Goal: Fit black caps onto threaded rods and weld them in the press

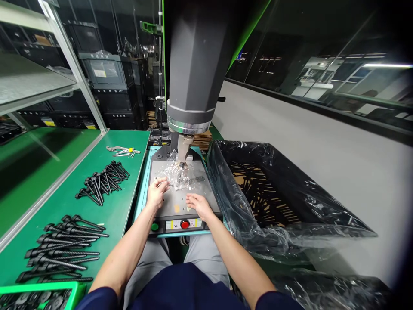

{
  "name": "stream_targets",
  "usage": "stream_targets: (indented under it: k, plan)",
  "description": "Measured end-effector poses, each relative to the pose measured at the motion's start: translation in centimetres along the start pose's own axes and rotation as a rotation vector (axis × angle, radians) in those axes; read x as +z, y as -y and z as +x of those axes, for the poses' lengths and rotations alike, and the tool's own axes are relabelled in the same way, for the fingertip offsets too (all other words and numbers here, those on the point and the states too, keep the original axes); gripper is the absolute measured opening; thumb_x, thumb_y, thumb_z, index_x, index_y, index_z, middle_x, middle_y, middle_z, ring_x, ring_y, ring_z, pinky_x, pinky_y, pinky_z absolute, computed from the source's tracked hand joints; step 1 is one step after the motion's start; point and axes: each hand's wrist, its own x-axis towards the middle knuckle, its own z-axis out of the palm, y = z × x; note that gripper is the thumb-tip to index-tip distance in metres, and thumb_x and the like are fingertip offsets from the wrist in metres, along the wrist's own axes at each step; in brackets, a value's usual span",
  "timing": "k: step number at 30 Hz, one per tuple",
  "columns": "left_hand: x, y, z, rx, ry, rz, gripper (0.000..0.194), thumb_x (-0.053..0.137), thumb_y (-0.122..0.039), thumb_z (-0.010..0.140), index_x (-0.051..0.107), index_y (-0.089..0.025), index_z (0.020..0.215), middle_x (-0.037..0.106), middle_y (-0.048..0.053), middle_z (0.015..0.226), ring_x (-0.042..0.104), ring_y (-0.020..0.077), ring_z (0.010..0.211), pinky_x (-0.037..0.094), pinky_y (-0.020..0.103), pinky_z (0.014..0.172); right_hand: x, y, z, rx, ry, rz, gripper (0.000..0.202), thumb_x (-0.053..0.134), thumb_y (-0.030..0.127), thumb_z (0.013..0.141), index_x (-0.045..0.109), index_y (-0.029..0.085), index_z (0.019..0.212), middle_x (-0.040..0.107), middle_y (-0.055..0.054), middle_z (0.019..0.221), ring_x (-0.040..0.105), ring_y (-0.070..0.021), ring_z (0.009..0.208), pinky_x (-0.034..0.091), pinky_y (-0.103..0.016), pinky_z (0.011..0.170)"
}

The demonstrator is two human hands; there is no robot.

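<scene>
My left hand (158, 191) is over the left side of the machine's metal plate (171, 208), its thumb and fingertips pinched together. What they grip, if anything, is too small to make out. Crinkled clear plastic film (174, 175) lies right beside those fingertips, around a small dark part (181, 165) under the press machine's tool tip (184, 146). On the right, my right hand (198, 204) hovers over the plate with its fingers stretched toward the left and nothing visible in them.
A red button (185, 224) and a green button (155, 226) sit on the plate's front edge. Black ribbed rods with round heads (64, 241) lie on the green table (116, 215), with pliers (122, 150) behind. A plastic-lined bin (309, 189) holds more rods; a green crate (77, 289) is front left.
</scene>
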Motion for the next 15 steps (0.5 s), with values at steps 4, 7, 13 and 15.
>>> stream_targets:
  k: [4,7,13,15]
  plan:
    - [-2.2,0.1,-1.6,0.038,-0.047,0.149,0.036,0.079,-0.043,0.064,0.069,-0.015,0.084,0.068,0.012,0.107,0.066,0.0214,0.092,0.054,0.036,0.081,-2.8,-0.7,-2.5,-0.032,-0.045,-0.11,0.04,0.075,0.046,0.072,0.071,0.015,0.098,0.072,-0.011,0.09,0.066,-0.0181,0.072,0.055,-0.031,0.065]
    - [-5.8,0.5,-4.4,0.205,-0.23,0.447,0.029,0.069,-0.043,0.075,0.069,-0.017,0.086,0.065,0.013,0.117,0.064,0.0239,0.103,0.053,0.04,0.09,-6.3,-2.0,-4.1,-0.201,-0.269,-0.375,0.046,0.065,0.054,0.078,0.07,0.015,0.101,0.07,-0.013,0.096,0.066,-0.0237,0.081,0.055,-0.038,0.07]
    - [-13.0,3.9,-10.1,0.325,-0.272,1.036,0.055,0.066,-0.05,0.075,0.064,-0.016,0.119,0.056,0.017,0.134,0.05,0.0344,0.128,0.037,0.054,0.111,-11.9,-6.7,-6.5,-0.495,-0.553,-0.978,0.068,0.062,0.056,0.081,0.054,0.017,0.135,0.053,-0.019,0.134,0.049,-0.0366,0.126,0.042,-0.056,0.104]
    - [-14.0,5.3,-10.8,0.254,-0.199,1.072,0.07,0.067,-0.053,0.073,0.057,-0.015,0.13,0.053,0.018,0.138,0.049,0.0359,0.13,0.038,0.054,0.111,-12.5,-8.1,-6.8,-0.454,-0.484,-1.017,0.076,0.061,0.052,0.083,0.039,0.018,0.147,0.048,-0.018,0.14,0.048,-0.0351,0.13,0.042,-0.053,0.106]
